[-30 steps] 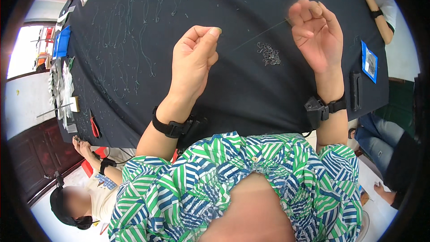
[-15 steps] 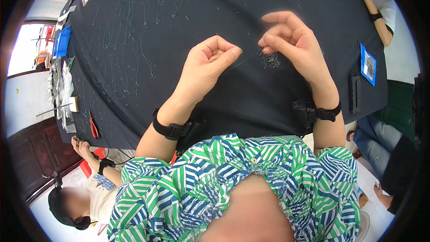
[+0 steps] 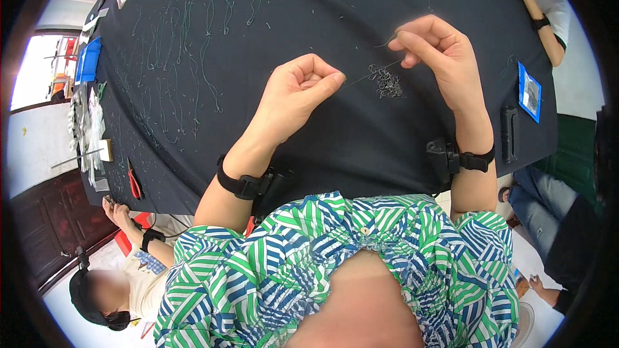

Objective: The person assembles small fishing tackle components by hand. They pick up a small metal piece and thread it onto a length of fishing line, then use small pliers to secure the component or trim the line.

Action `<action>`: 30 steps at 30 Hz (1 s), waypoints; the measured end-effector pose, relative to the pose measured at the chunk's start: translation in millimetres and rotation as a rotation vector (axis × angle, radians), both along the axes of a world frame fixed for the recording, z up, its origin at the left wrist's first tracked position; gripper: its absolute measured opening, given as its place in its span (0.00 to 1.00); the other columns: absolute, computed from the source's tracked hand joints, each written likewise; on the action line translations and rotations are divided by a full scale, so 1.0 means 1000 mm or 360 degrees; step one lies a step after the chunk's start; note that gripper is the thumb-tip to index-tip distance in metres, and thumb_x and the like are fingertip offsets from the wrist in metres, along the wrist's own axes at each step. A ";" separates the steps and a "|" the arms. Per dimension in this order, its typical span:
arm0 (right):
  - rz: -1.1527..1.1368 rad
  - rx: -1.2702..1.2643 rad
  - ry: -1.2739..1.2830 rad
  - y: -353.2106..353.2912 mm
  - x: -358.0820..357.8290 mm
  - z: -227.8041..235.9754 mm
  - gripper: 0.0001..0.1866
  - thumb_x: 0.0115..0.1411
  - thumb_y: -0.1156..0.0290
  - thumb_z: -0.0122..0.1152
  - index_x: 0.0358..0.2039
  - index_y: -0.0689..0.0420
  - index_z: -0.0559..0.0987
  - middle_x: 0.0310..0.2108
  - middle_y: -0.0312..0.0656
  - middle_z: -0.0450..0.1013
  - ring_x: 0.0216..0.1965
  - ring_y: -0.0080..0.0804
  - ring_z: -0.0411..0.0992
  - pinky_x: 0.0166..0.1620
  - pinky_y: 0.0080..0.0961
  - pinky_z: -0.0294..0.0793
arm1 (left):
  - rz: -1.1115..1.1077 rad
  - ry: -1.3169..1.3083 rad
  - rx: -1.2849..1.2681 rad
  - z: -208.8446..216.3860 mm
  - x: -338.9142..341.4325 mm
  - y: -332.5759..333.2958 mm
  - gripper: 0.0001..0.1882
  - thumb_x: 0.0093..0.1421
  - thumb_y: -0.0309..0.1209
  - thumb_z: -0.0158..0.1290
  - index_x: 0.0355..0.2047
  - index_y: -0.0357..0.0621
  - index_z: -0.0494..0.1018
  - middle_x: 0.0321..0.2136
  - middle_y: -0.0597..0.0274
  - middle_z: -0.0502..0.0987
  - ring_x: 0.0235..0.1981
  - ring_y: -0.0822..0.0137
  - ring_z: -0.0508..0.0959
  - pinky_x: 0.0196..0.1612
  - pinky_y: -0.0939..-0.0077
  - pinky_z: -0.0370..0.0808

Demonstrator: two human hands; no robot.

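Observation:
My left hand (image 3: pixel 298 96) is closed, thumb against the curled fingers, pinching a thin green fishing line (image 3: pixel 356 80). The line runs right, over a small tangled pile of dark metal fish hooks (image 3: pixel 388 84) on the black cloth (image 3: pixel 335 148). Above and right of that pile, my right hand (image 3: pixel 445 58) pinches the line between thumb and forefinger, and a short curved end sticks out to the left of its fingertips. Whether a hook sits in either pinch is too small to tell.
Several green lines with hooks (image 3: pixel 207 67) lie at the left of the table. Red-handled pliers (image 3: pixel 135 183) rest near its left edge, and a blue packet (image 3: pixel 529 93) at the right. One co-worker (image 3: pixel 119 283) sits at lower left; another person's arm (image 3: pixel 538 19) reaches in at upper right.
My right hand has moved a little right, away from the hook pile, and its fingers have closed from a looser spread into a pinch. My left hand has barely moved.

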State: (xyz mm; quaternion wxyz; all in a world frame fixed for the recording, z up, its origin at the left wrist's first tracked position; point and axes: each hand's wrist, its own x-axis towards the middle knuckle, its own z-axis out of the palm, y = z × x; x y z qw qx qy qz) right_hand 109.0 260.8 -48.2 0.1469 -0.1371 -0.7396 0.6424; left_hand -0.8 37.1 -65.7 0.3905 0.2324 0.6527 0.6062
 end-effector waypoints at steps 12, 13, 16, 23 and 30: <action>0.0213 0.0361 -0.0012 -0.019 -0.003 -0.011 0.11 0.62 0.65 0.62 0.34 0.62 0.78 0.21 0.31 0.71 0.22 0.13 0.65 0.27 0.14 0.64 | 0.0066 0.0052 0.0043 0.002 0.002 0.002 0.07 0.63 0.33 0.56 0.35 0.42 0.76 0.21 0.80 0.71 0.20 0.89 0.63 0.24 0.93 0.57; 0.0229 0.0405 -0.0008 -0.021 -0.003 -0.007 0.11 0.61 0.66 0.62 0.35 0.62 0.79 0.20 0.30 0.70 0.22 0.12 0.64 0.26 0.13 0.63 | 0.0077 0.0042 0.0062 0.002 0.003 0.002 0.07 0.63 0.33 0.56 0.35 0.43 0.76 0.21 0.80 0.70 0.20 0.89 0.63 0.24 0.93 0.56; 0.0246 0.0333 0.0041 -0.025 -0.003 -0.014 0.10 0.61 0.66 0.63 0.36 0.62 0.79 0.18 0.28 0.69 0.20 0.11 0.62 0.24 0.13 0.60 | 0.0076 0.0054 0.0062 0.001 0.004 0.003 0.07 0.63 0.33 0.56 0.35 0.42 0.75 0.21 0.80 0.70 0.20 0.89 0.63 0.24 0.93 0.56; 0.0247 0.0358 0.0010 -0.033 -0.001 -0.010 0.09 0.60 0.67 0.64 0.35 0.60 0.80 0.14 0.25 0.65 0.16 0.10 0.56 0.21 0.14 0.53 | 0.0029 0.0058 0.0102 -0.005 0.005 0.004 0.06 0.64 0.31 0.55 0.36 0.41 0.75 0.22 0.80 0.70 0.22 0.90 0.64 0.26 0.93 0.58; 0.0284 0.0509 -0.0005 -0.033 -0.001 -0.011 0.09 0.59 0.67 0.64 0.35 0.59 0.80 0.12 0.27 0.61 0.15 0.12 0.54 0.20 0.18 0.51 | -0.0032 0.0104 0.0097 -0.002 0.007 0.004 0.06 0.64 0.30 0.55 0.35 0.40 0.74 0.23 0.80 0.71 0.23 0.89 0.65 0.27 0.93 0.59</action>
